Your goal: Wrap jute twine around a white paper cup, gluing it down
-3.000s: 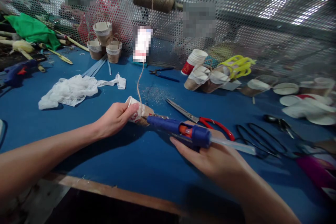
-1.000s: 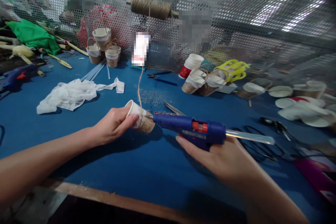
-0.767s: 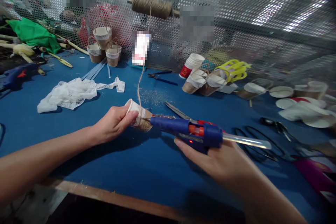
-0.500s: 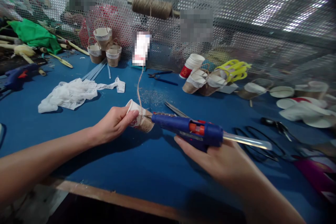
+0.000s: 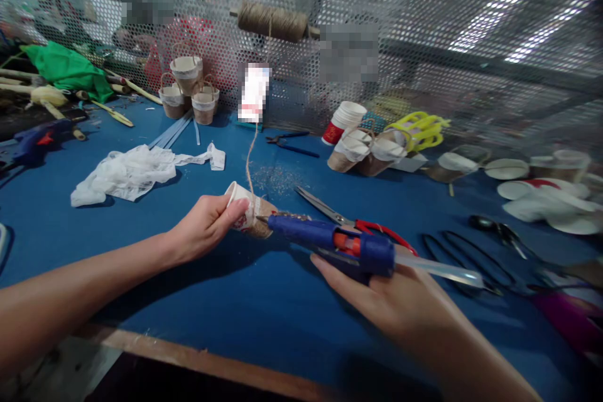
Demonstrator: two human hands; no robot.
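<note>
My left hand grips a small paper cup lying on its side, its base end wound with brown twine. A strand of twine runs up from the cup to a twine spool on a rod at the mesh wall. My right hand holds a blue hot glue gun, with a clear glue stick sticking out of its back. The gun's nozzle touches the twine-wrapped part of the cup.
Red-handled scissors lie just beyond the gun, black scissors further right. Crumpled white plastic, finished twine-wrapped cups, stacked cups, lids, pliers and a second glue gun lie on the blue table. People work behind the mesh wall.
The glue gun has tipped a little lower and its nozzle has stayed at the cup's twine band. My left hand keeps the cup in the same place. The red scissors show again behind the gun.
</note>
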